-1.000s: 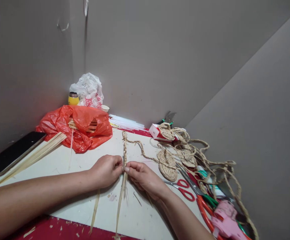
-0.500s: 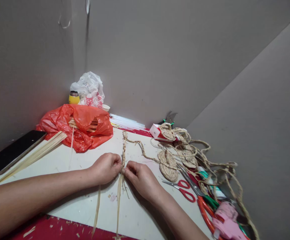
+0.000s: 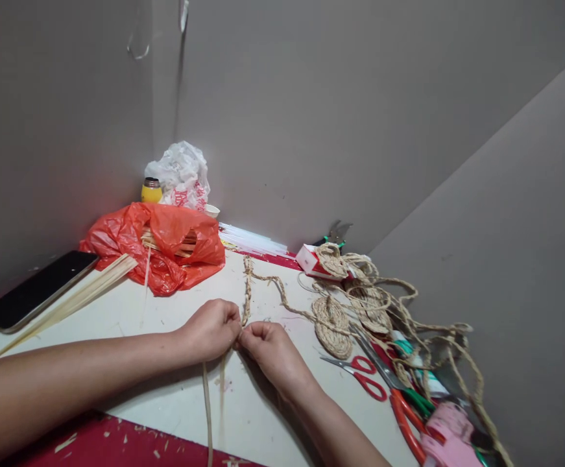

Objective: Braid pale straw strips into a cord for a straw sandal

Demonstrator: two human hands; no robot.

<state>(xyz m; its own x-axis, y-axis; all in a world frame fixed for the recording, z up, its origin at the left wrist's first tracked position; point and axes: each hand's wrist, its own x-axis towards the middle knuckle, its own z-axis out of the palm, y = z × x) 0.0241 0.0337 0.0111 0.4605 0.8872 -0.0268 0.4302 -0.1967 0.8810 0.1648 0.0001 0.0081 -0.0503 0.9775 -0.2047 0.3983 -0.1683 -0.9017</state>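
A narrow braid of straw [image 3: 248,285] runs up the white board from my fingertips. My left hand [image 3: 214,329] is closed in a pinch on the lower end of the braid. My right hand [image 3: 270,353] pinches the same end from the right, its fingertips touching those of the left. Loose straw strands [image 3: 207,408] hang down from beneath the left hand toward the board's front edge. The exact crossing of the strands is hidden between the fingers. A thin braided cord [image 3: 287,301] leads from the braid's upper part to the right.
Coiled straw pieces [image 3: 331,327], red-handled scissors [image 3: 367,377], larger shears [image 3: 382,363] and a pink glue gun [image 3: 447,431] lie right. At left are a phone [image 3: 36,290], straw strips [image 3: 87,292] and a red plastic bag [image 3: 165,250]. Grey walls [image 3: 282,117] rise behind.
The view has shifted slightly, so objects appear farther right. Both hands still pinch the braid's end, now closer together. The hanging strands have changed position below the hands.
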